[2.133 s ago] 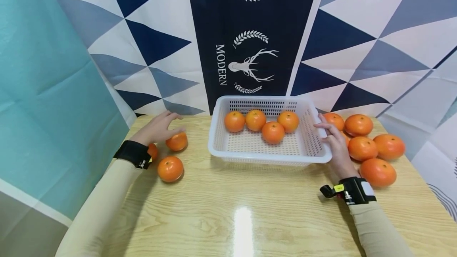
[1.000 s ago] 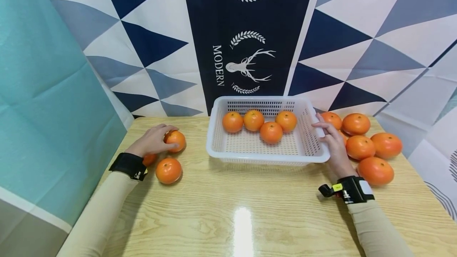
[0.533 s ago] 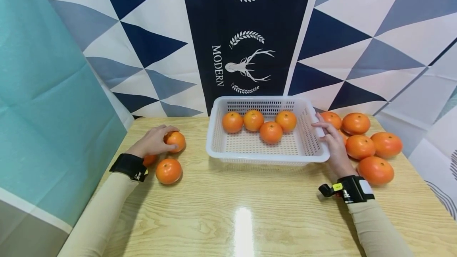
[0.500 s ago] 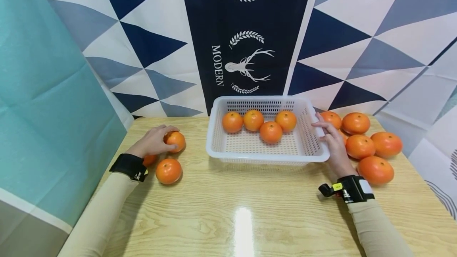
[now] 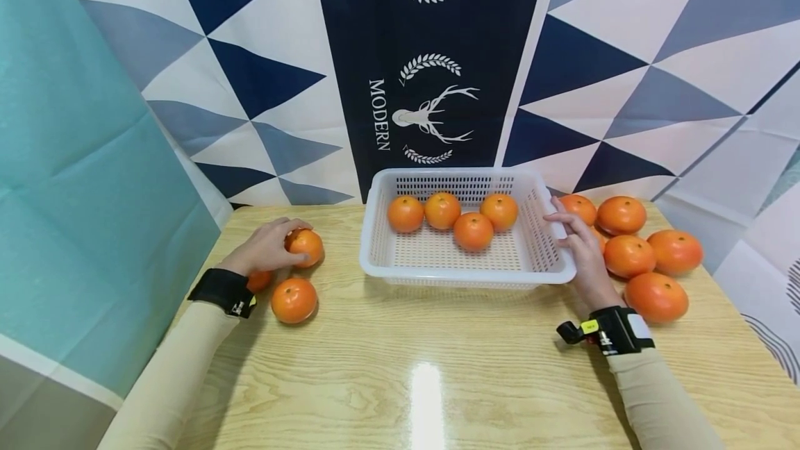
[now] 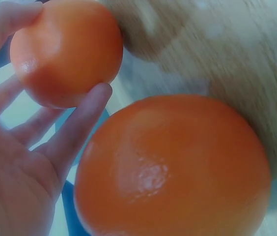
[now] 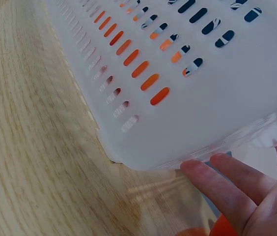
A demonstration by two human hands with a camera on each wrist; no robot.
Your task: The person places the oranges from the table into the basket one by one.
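In the head view my left hand [image 5: 267,248] is at the table's left side, its fingers and thumb round an orange [image 5: 307,247]. The left wrist view shows the thumb and fingers pressing that orange [image 6: 69,54] from its sides. Another orange [image 5: 294,300] sits just nearer to me, and a third [image 5: 259,280] is partly hidden under the wrist. My right hand [image 5: 586,255] rests at the right end of a white plastic basket [image 5: 469,276], fingers laid on its rim. Seen from the right wrist, two fairly straight fingers [image 7: 222,189] touch the basket's wall.
Several oranges lie in the basket, one of them the front orange [image 5: 473,231]. More oranges, including a large one [image 5: 656,297], cluster right of my right hand. A patterned cloth [image 5: 275,89] hangs behind the wooden table [image 5: 350,367].
My left hand was raised over the orange and has come down round it. Since about a second ago it has stayed there. The right hand and basket have hardly moved.
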